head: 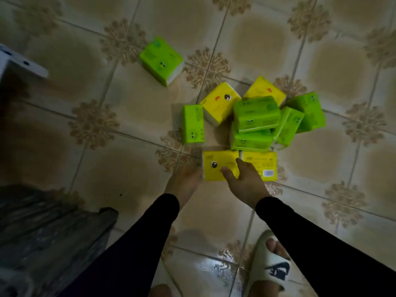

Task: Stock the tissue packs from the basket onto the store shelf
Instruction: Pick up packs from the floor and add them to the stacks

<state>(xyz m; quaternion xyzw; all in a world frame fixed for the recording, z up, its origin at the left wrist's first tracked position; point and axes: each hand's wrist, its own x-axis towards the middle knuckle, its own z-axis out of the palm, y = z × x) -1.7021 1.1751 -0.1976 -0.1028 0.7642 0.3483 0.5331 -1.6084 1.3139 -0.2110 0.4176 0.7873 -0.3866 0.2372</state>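
Note:
Several green and yellow tissue packs lie in a loose heap (257, 116) on the tiled floor. One green pack (161, 60) lies apart at the upper left. Nearest me is a yellow pack with a cartoon eye (216, 162). My left hand (185, 181) touches its left side. My right hand (246, 177) rests spread-fingered on its right half. Whether the pack is gripped or just touched, I cannot tell. Another yellow pack with a barcode (262, 166) lies directly to its right. No basket or shelf is clearly in view.
A dark wooden piece (49, 228) stands at the lower left. A white edge with holes (19, 63) juts in at the far left. My foot in a white slipper (270, 264) stands at the bottom right. Patterned floor tiles (321, 61) stretch around the heap.

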